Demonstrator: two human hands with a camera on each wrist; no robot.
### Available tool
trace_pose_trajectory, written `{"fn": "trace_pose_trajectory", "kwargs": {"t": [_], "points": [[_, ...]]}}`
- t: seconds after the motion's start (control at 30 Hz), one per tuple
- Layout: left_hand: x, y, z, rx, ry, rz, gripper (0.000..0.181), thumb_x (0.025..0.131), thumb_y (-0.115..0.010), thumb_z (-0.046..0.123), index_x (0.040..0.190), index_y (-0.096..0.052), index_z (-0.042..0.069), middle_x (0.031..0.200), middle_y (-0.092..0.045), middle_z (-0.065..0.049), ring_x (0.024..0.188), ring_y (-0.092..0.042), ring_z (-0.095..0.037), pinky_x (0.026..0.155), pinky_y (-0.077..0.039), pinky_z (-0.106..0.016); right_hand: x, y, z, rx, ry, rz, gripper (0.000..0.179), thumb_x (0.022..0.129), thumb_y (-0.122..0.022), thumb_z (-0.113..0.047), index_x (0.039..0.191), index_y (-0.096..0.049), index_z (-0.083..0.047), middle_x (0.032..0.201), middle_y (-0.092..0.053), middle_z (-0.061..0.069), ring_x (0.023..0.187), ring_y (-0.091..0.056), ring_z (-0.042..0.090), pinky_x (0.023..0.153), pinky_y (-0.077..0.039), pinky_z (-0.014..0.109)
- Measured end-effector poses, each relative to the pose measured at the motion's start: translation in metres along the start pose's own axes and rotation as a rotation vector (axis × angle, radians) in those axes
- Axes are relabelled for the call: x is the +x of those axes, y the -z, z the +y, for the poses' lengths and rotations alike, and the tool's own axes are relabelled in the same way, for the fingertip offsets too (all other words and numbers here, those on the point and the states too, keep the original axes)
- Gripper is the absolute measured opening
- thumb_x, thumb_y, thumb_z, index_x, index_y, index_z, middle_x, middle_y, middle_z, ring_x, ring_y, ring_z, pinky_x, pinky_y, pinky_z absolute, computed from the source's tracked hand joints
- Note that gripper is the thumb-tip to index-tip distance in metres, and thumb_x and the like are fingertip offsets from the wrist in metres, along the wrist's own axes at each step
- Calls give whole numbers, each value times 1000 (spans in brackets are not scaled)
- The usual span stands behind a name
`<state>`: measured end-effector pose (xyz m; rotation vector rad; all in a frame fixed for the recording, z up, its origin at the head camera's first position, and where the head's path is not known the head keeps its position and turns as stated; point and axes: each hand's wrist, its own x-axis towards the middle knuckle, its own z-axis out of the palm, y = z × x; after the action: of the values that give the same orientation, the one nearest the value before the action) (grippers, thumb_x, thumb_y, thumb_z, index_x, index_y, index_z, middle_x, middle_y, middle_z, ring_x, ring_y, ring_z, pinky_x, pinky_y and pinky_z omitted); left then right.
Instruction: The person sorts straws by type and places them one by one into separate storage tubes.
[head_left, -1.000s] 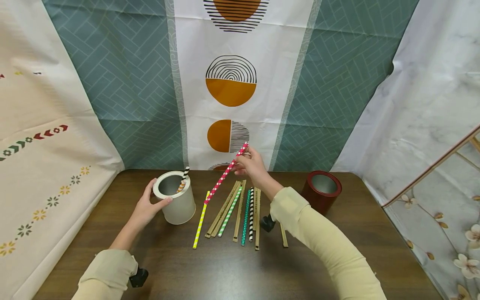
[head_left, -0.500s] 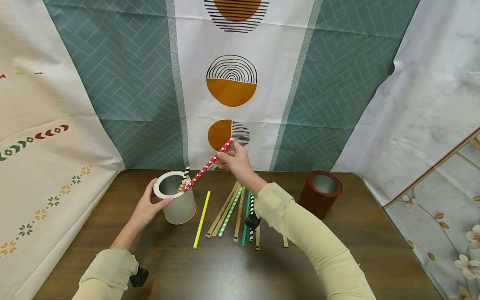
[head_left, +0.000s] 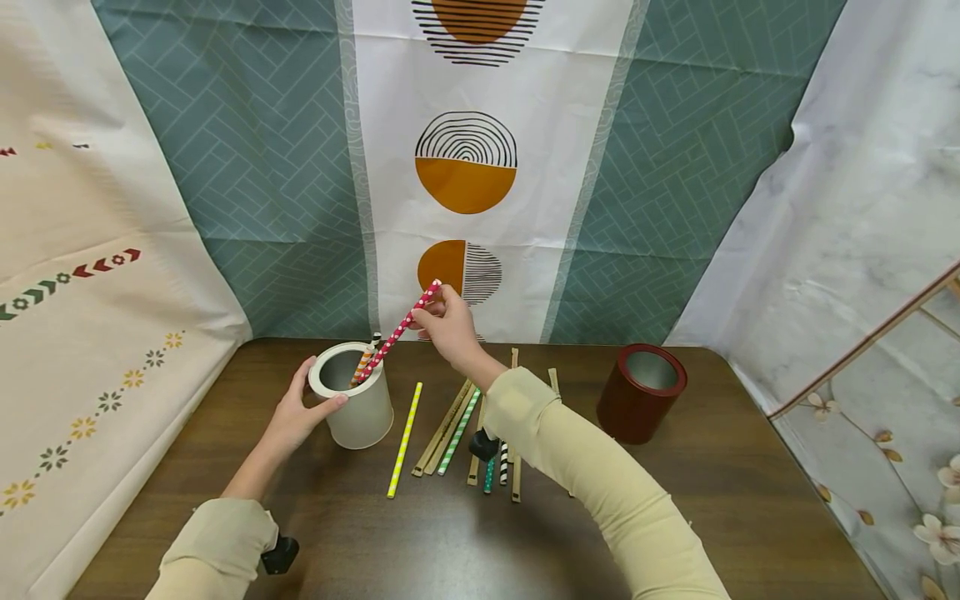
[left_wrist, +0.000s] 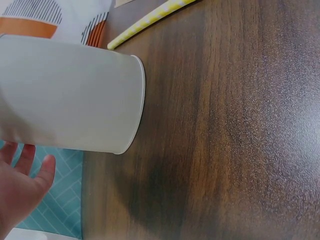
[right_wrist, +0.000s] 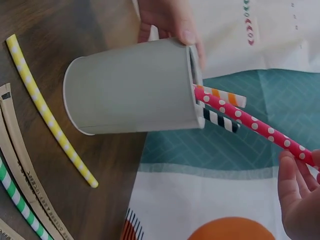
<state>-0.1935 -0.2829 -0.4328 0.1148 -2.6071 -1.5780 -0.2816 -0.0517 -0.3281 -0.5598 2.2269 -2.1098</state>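
The left hand (head_left: 296, 417) holds in a wide curve, its thumb (head_left: 330, 406) set apart from the bent fingers (head_left: 302, 377). Below it, the bare left forearm (head_left: 251, 477) slants back to a folded cuff (head_left: 225, 525). To its right and higher, the right hand (head_left: 452, 331) pinches between thumb and fingertips. Behind that hand, the bare wrist (head_left: 483, 368) leads to a sleeved right arm (head_left: 600, 479) stretched diagonally from lower right.
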Motion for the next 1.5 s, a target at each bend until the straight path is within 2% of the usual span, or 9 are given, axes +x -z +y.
{"fn": "trace_pose_trajectory", "kwargs": {"t": [0.13,0.2,0.33,0.4,0.57,0.77,1.0,1.23,1.5], "points": [[0,0,0,-6,0,-5,90,80,-64,32,143,-2,17,144,-18,-16,127,-22,-33,97,-21,-57,-3,-9,2,-63,35,-43,20,83,-56,-1,100,-46,4,89,-62,25,75,-65,30,67,-52,41],[1,0,0,-9,3,-10,90,80,-64,31,143,-1,18,145,-18,-16,127,-22,-33,97,-21,-57,-4,-12,4,-86,42,-59,18,83,-55,0,99,-47,3,87,-63,25,72,-64,29,63,-52,36],[2,0,-2,-14,13,-17,90,80,-64,30,143,0,19,145,-16,-16,128,-21,-33,97,-21,-57,-4,-19,10,-129,43,-78,16,82,-56,0,97,-49,3,82,-64,23,61,-60,17,55,-48,21],[2,0,-3,-15,16,-19,91,80,-64,29,143,0,19,146,-16,-15,129,-20,-33,97,-20,-58,-4,-22,14,-142,42,-84,16,82,-56,0,96,-49,3,81,-64,23,58,-58,11,53,-47,19],[2,-1,-2,-17,21,-18,91,80,-64,29,143,0,19,146,-15,-15,129,-19,-34,98,-20,-58,-7,-27,22,-167,18,-99,15,82,-57,-1,95,-50,2,82,-65,22,59,-59,11,53,-47,19],[0,-2,-1,-14,22,-16,90,80,-64,30,143,-1,19,144,-18,-17,128,-21,-34,97,-21,-57,-11,-26,31,-245,-50,-170,14,84,-58,-10,95,-52,-4,82,-67,16,60,-62,11,59,-51,27],[-1,-2,-1,-14,11,-9,90,80,-64,30,143,-1,18,145,-17,-16,127,-22,-33,97,-22,-56,-15,-16,41,-270,-120,-235,22,84,-58,-13,104,-53,-5,86,-67,14,68,-65,20,64,-52,32],[0,0,-1,-8,14,-10,91,80,-64,31,143,0,19,146,-14,-15,129,-19,-34,98,-19,-59,-15,5,51,-239,-167,-229,27,85,-58,-15,109,-51,-6,92,-63,14,80,-63,31,61,-52,29],[1,1,-1,-9,12,-8,91,79,-64,31,143,-1,18,146,-15,-15,130,-18,-34,98,-19,-59,-14,34,66,-221,-191,-194,30,85,-58,-15,111,-49,-4,92,-59,13,65,-59,13,63,-52,35]]}}
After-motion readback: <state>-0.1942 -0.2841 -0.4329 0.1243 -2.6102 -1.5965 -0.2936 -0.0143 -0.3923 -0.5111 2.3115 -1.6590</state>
